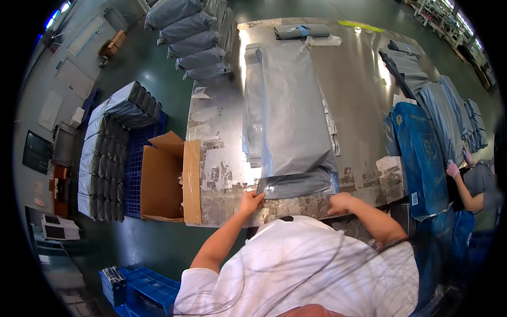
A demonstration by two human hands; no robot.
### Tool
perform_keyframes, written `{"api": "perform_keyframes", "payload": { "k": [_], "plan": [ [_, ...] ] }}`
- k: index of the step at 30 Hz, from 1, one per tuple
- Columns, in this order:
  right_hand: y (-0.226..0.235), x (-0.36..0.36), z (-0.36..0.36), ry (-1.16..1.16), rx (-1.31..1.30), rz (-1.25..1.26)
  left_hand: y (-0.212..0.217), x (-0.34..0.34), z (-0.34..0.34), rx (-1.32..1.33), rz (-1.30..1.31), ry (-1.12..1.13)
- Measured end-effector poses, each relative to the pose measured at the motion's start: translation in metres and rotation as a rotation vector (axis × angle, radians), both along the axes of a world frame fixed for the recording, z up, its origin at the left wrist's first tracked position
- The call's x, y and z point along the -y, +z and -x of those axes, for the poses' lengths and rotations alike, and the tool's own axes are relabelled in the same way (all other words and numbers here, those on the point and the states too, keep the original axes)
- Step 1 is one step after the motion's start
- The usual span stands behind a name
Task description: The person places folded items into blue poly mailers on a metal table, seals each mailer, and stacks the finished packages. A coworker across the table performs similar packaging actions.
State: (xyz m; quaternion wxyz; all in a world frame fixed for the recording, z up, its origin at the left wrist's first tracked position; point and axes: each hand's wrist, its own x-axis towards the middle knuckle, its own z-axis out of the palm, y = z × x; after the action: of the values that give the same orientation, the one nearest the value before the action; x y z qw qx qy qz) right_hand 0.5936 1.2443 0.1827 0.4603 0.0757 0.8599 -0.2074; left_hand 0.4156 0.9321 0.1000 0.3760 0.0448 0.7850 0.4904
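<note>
A long grey plastic bag (293, 105) lies flat on top of a stack of similar sheets, its near end folded over into a band (301, 184) with a bluish edge. At the near left corner of that band, my left hand (252, 202) pinches the plastic between thumb and fingers. My right hand (340, 204) is just below the near right corner, fingers curled downward and closed. Whether it grips anything is hidden by the hand itself. Past the far end of the stack lies a rolled grey bundle (301, 31) with a blue tie.
The metal table (216, 121) has worn tape patches. An open cardboard box (163, 179) stands at its left, beside bundled grey stacks (100, 169). More grey bundles (200, 47) rise at the far left. A blue bag (420, 153) and a co-worker's gloved hand (452, 169) are at the right.
</note>
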Motion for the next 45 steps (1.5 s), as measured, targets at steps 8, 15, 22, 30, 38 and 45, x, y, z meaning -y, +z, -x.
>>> {"api": "perform_keyframes", "payload": {
  "k": [8,15,22,30,38,45],
  "plan": [
    [-0.01,0.151,0.087,-0.569,-1.194,0.372,0.024,-0.002,0.01,0.359,-0.221,-0.107],
    [-0.048,0.146,0.093,-1.469,-0.768,0.903,0.012,0.012,0.019,0.341,-0.25,-0.2],
    [-0.027,0.17,0.095,-0.671,-1.237,0.419,0.009,-0.004,0.025,0.224,-0.285,-0.338],
    [-0.035,0.09,0.003,-1.396,-0.948,0.65,0.01,0.012,0.035,0.14,-0.221,-0.388],
    [-0.036,0.169,0.105,-0.752,-1.249,0.517,0.032,-0.012,0.036,-0.171,-0.275,-0.511],
    [-0.047,0.088,-0.019,-1.302,-1.073,0.65,0.012,0.014,0.043,0.146,-0.148,-0.402]
  ]
}}
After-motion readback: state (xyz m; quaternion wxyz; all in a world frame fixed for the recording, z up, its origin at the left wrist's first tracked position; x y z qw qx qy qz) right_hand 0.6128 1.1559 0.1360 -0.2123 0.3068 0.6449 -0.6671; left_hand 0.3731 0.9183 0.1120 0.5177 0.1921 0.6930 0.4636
